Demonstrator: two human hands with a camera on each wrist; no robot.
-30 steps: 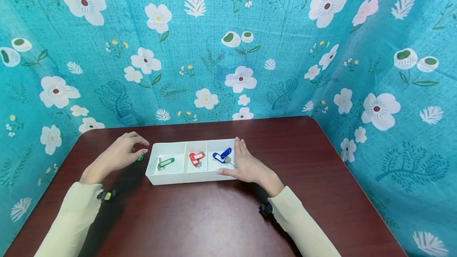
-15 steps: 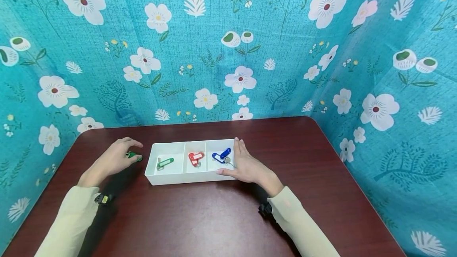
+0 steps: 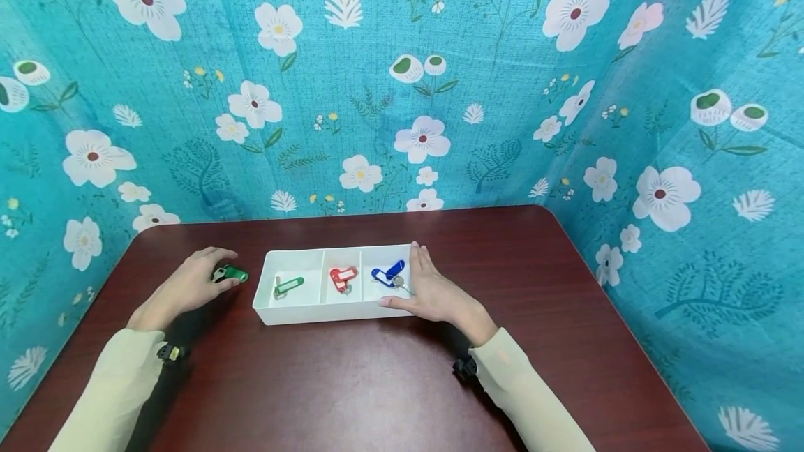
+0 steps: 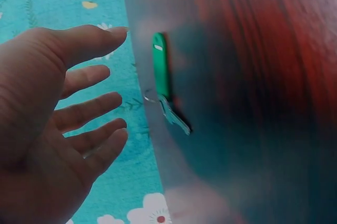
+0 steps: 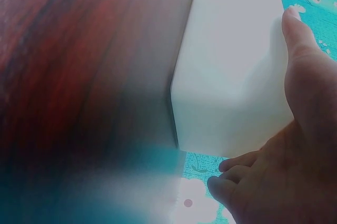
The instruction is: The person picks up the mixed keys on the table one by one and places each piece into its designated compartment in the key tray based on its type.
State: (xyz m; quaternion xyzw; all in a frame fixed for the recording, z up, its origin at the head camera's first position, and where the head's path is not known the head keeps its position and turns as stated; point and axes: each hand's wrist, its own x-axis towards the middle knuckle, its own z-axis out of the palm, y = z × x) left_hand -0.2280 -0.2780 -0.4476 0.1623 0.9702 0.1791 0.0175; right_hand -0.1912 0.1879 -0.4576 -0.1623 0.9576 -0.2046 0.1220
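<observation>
My left hand (image 3: 191,279) is at the left of the table, beside a green key tag (image 3: 234,273) with a metal key and ring. In the left wrist view the green tag (image 4: 161,69) and its key (image 4: 176,119) lie on the wood, apart from the spread thumb and fingers. A white divided tray (image 3: 295,314) stands in the middle of the table. My right hand (image 3: 438,293) rests on the tray's right end, fingers straight along the end wall and thumb at the front rim. The right wrist view shows the tray's outer wall (image 5: 226,82) against that hand.
The tray's left compartment holds a green key tag (image 3: 289,286), the middle one red key tags (image 3: 343,275), the right one blue key tags (image 3: 395,269) with a key. A floral blue curtain (image 3: 377,110) hangs behind the dark wooden table (image 3: 352,382).
My left hand has shifted left, farther from the tray, and more of the green key tag and key shows beside its fingers. The right hand keeps its place on the tray's end.
</observation>
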